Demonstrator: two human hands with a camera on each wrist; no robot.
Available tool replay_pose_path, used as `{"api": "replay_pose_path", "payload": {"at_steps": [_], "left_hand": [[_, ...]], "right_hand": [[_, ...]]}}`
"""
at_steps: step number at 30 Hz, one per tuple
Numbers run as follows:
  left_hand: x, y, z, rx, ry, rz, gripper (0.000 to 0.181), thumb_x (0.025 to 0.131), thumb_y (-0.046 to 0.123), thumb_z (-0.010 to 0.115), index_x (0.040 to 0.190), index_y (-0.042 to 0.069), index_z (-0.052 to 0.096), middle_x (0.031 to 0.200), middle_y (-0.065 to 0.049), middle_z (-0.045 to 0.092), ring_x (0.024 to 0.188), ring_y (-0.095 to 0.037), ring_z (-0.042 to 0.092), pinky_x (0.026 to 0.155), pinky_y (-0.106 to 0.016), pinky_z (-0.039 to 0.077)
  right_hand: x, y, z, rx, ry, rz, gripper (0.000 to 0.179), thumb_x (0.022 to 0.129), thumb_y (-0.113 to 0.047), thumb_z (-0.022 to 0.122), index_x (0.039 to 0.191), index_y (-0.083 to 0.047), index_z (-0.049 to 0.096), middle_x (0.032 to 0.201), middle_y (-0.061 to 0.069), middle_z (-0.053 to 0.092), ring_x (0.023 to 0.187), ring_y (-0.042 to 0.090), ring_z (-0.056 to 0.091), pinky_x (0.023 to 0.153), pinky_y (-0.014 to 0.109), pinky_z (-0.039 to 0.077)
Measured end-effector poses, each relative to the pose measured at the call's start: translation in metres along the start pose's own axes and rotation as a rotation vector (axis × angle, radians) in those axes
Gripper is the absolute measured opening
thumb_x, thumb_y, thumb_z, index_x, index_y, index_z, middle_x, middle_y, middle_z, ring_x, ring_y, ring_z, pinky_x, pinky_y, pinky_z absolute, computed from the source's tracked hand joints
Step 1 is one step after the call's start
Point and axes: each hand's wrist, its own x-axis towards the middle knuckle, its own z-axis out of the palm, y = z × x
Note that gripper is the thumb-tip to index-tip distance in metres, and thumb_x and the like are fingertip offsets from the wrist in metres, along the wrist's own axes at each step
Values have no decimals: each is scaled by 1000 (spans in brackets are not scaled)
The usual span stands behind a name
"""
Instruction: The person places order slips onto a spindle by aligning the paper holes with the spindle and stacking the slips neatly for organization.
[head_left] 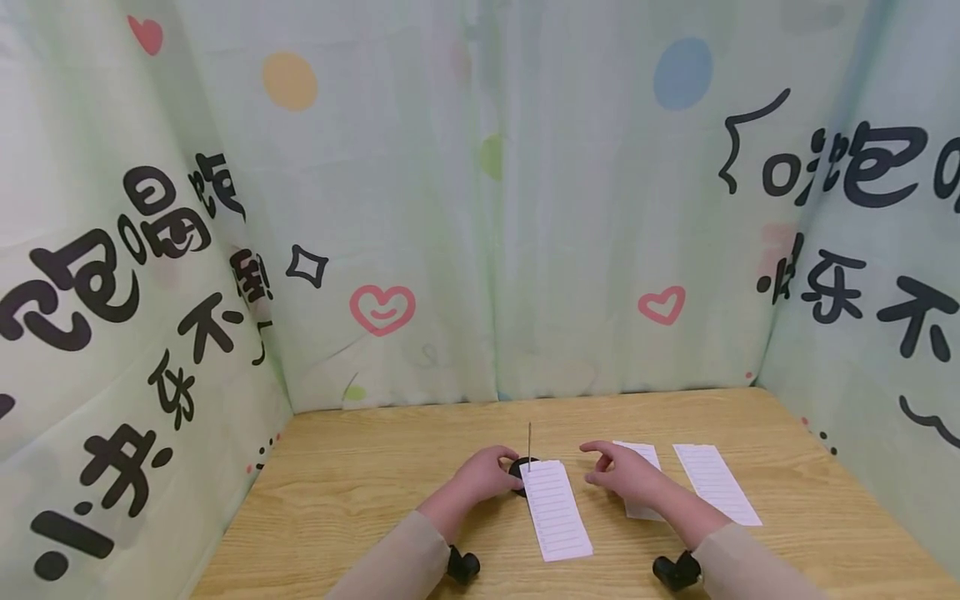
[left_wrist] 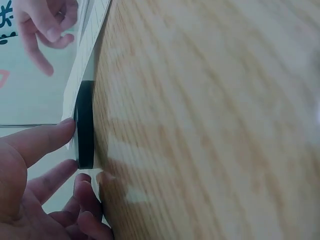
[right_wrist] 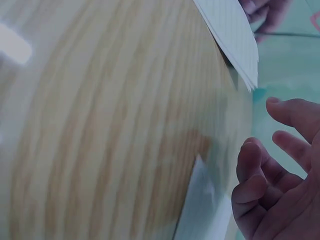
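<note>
A bill spike with a round black base (head_left: 516, 472) and a thin upright needle (head_left: 529, 442) stands on the table. Lined paper slips (head_left: 557, 518) are stuck on the needle, lying over the base and stretching toward the front. My left hand (head_left: 483, 473) holds the base at its left edge. Its thumb (left_wrist: 60, 132) lies at the base's upper edge, beside the slips. To the right of the spike, my right hand (head_left: 624, 475) is in the air with its fingers loosely bent and nothing between them.
Partly behind the right hand lies a lined slip (head_left: 642, 508). Farther right is another lined slip (head_left: 716, 483) on the wooden table (head_left: 360, 492). A printed curtain (head_left: 420, 208) encloses the back and both sides.
</note>
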Motion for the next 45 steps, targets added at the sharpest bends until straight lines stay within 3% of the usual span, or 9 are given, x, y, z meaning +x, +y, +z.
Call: {"api": "replay_pose_path", "payload": {"at_steps": [5,14,24,28,31,34,37,45], "left_hand": [[1,1,0,17,-13,-4,47,80,17,83,123,13,66,99,-5,61,86,-22,53,81,-42,47],[1,0,0,19,-33,-1,50,80,17,83,126,12,66,102,-7,62,88,-22,54,85,-43,48],[1,-1,-1,15,-70,1,53,78,15,84,127,11,65,102,-7,62,87,-23,53,82,-41,48],[1,-2,-1,29,-64,1,53,79,16,84,128,11,64,104,-8,62,88,-23,53,84,-42,48],[2,-1,-1,37,-61,1,54,79,16,84,129,11,64,106,-9,62,89,-23,53,86,-44,48],[1,-1,-1,32,-61,0,54,79,16,84,129,11,64,105,-9,62,89,-23,53,86,-43,48],[1,-2,-1,29,-60,0,54,79,15,84,129,11,64,103,-8,61,88,-23,53,85,-43,48],[2,-1,-1,32,-59,7,55,79,17,84,129,12,64,105,-9,62,91,-24,54,92,-47,47]], "right_hand": [[-8,15,-24,-10,0,10,52,90,-16,72,137,-2,54,89,4,55,66,18,53,56,30,40],[-18,36,-57,-43,21,73,56,93,-20,70,141,-1,50,92,7,56,69,20,53,59,31,42],[-10,47,-60,-123,15,115,57,92,-20,71,137,6,49,87,8,53,70,21,47,61,34,41],[-2,51,-61,-197,0,143,58,91,-24,72,134,8,51,97,16,59,84,27,54,74,43,46],[1,53,-61,-243,-6,141,57,90,-25,72,131,10,53,110,29,61,99,39,57,88,54,44],[2,53,-60,-267,-4,139,56,89,-24,72,128,11,54,122,37,55,115,51,52,96,61,39],[3,54,-59,-288,-7,143,54,88,-23,73,127,11,55,127,38,52,120,56,46,99,62,37],[8,51,-61,-312,-32,182,42,86,-20,75,117,4,60,119,32,58,101,41,55,93,58,41]]}}
